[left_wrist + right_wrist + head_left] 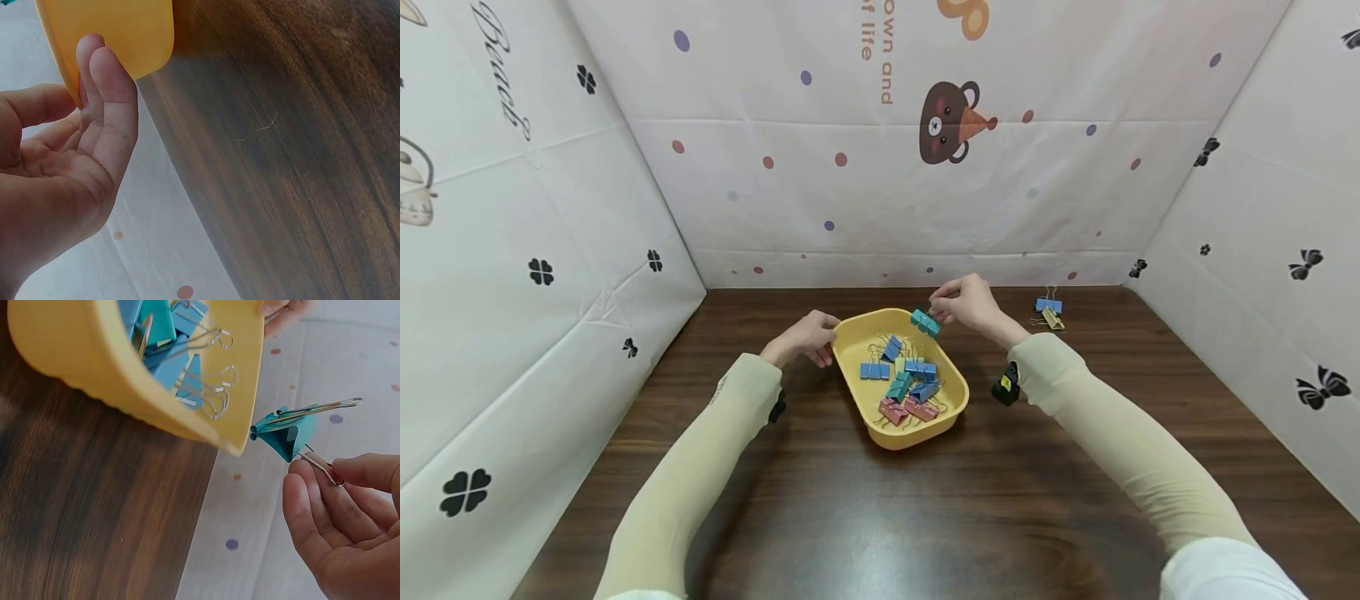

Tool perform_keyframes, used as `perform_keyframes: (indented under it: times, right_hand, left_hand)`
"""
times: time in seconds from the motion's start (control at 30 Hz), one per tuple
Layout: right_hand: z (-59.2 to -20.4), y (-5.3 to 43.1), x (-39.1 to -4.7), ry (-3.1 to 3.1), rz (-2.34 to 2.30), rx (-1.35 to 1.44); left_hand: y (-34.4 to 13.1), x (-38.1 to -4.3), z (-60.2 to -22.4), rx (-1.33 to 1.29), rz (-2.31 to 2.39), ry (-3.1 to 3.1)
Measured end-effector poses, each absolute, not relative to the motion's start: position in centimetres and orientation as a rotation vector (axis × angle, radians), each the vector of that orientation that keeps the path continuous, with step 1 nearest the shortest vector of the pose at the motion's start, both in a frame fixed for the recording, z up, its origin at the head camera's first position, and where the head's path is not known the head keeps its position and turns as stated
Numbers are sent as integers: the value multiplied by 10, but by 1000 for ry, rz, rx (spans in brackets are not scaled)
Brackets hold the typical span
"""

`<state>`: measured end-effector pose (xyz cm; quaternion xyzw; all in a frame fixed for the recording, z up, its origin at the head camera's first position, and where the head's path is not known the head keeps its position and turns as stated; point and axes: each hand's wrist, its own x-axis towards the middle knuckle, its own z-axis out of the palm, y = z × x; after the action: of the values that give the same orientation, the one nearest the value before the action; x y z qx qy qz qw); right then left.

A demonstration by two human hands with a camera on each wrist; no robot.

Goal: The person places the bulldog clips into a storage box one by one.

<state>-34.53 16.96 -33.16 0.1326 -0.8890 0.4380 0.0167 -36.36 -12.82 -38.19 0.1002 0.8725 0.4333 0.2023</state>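
Observation:
My right hand (967,303) pinches a teal binder clip (925,322) by one wire handle, over the far right rim of a yellow tray (854,398). In the right wrist view the held clip (289,432) hangs beside the tray's rim, thumb and fingers on its lower wire loop. My left hand (808,337) grips the tray's far left rim, thumb on one side and fingers on the other, as the left wrist view also shows. Inside the tray lie several binder clips: blue ones (874,371), a teal one (899,386) and pink ones (920,408).
Right of the tray, near the back edge of the dark wooden table (820,517), a blue binder clip (1048,305) and a yellow binder clip (1052,319) lie together. A patterned white sheet (880,200) rises behind the table and along both sides.

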Motion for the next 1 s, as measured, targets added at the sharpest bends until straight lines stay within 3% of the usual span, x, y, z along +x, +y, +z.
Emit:
perform_keyframes:
  times: [0.83, 1.0]
  right_hand:
    - [-337, 140, -334, -2887, 1581, 553]
    - [-340, 151, -338, -2900, 1400, 551]
  left_hand:
    - [-127, -361, -382, 272, 1213, 2450]
    - [-127, -361, -382, 278, 1210, 2451]
